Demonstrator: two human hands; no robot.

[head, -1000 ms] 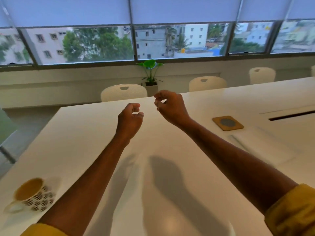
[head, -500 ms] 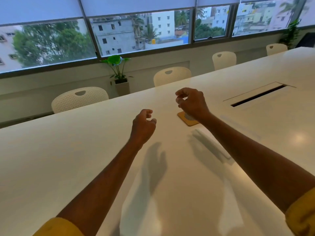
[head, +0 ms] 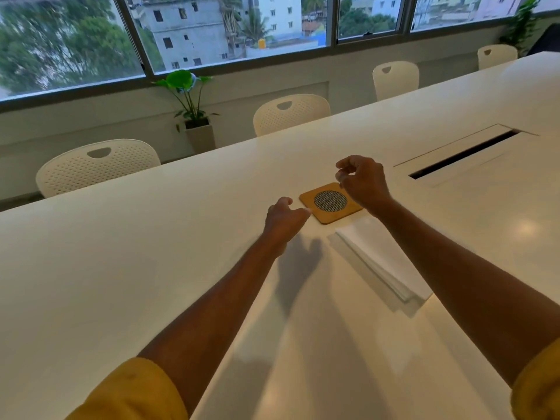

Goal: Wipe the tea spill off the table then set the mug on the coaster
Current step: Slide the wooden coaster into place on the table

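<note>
— Where is the coaster?

— Flat on the white desk, about mid-width. It is a tan square with a dark mesh disc in the middle, and one corner points toward the person.

— And the hands?

— The left grip hangs just to the coaster's left with its fingers loosely curled and nothing in it. The thumb tip sits close to the coaster's left corner. The right grip is raised over the far right corner and covers that corner from view. Its fingers are loosely curled too, thumb and forefinger close together, with nothing between them.

— Anything beside the coaster?

— A stack of folded white napkins lies on the near side of it. The right forearm crosses over the stack's right edge. I cannot tell whether the stack touches the coaster.

— What is the surface like?

— Glossy and long, with soft reflections and the shadows of both arms. A narrow dark cable slot is set into it, to the right of the coaster and farther back.

— And the room?

— White perforated chairs line the far edge of the desk. Behind them a potted plant stands against a pale wall under wide windows, which show trees and buildings. Yellow sleeves are pushed up both arms.
</note>
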